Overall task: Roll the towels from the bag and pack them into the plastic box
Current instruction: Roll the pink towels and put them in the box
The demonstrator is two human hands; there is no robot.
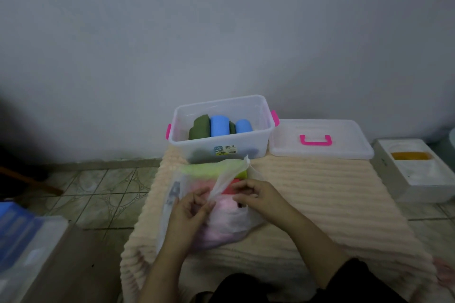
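Head view – left hand: the left hand (190,206) reaches in from the lower centre, forearm angled up and to the right; fingers curled, pinching the near edge of the bag's mouth.
Head view – right hand: the right hand (256,194) comes in from the lower right, fingers curled at the opposite edge of the mouth; it appears to grip the film there, and its fingertips touch the red towel (230,188).
Bag: the translucent white plastic bag (221,206) lies on the ribbed peach mat (320,204), just in front of the box, its mouth held apart between the hands.
Bag contents: folded towels – a lime-green towel (209,170) at the far end, the red one in the opening, a pink towel (221,226) nearest the person.
Plastic box: the clear plastic box (222,145) with pink latches stands open at the far edge of the mat, against the wall.
Rolled towels: two green rolls (198,128) and two blue rolls (219,125) lie side by side in the box, long axes running from the near wall towards the far wall.
Lid: the clear lid (344,145) with its pink handle lies flat just right of the box.
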